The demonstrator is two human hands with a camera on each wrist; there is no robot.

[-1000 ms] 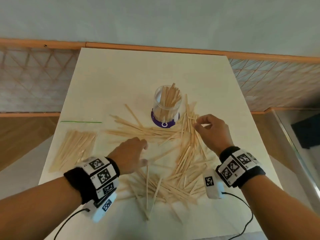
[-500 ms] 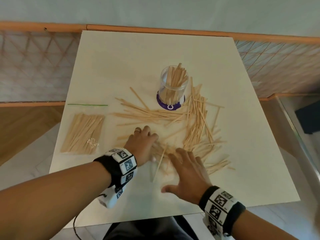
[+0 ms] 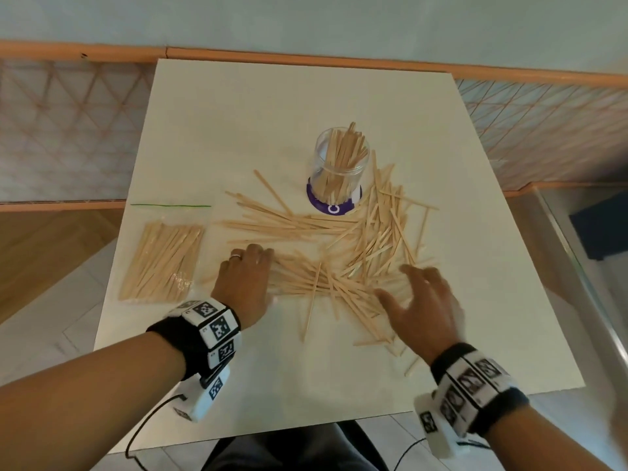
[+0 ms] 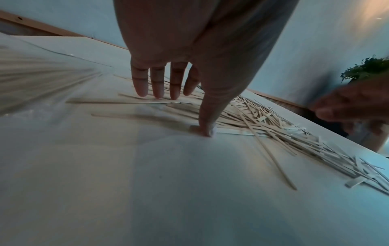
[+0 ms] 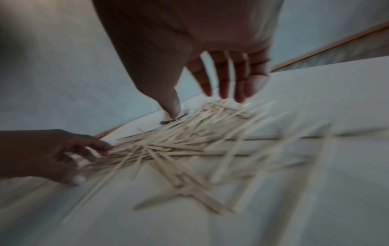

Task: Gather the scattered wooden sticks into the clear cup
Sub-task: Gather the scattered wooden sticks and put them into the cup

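Sticks [image 3: 339,277] lie mid-surface; left hand [image 3: 243,283] and right hand [image 3: 421,311], grip wide, empty, should squeeze together evenly.

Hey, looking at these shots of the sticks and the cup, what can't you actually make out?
- Right hand: motion-blurred in head and right wrist views; contact with the loose sticks unclear.
- Clear cup: stick count unreadable, they overlap.
- Sticks under left hand: hidden in head view.

Pale tan wooden sticks [image 3: 343,266], clear cup [image 3: 341,164] — purple base, cream table [image 3: 306,113], black-and-white checked wristbands [image 3: 210,329]
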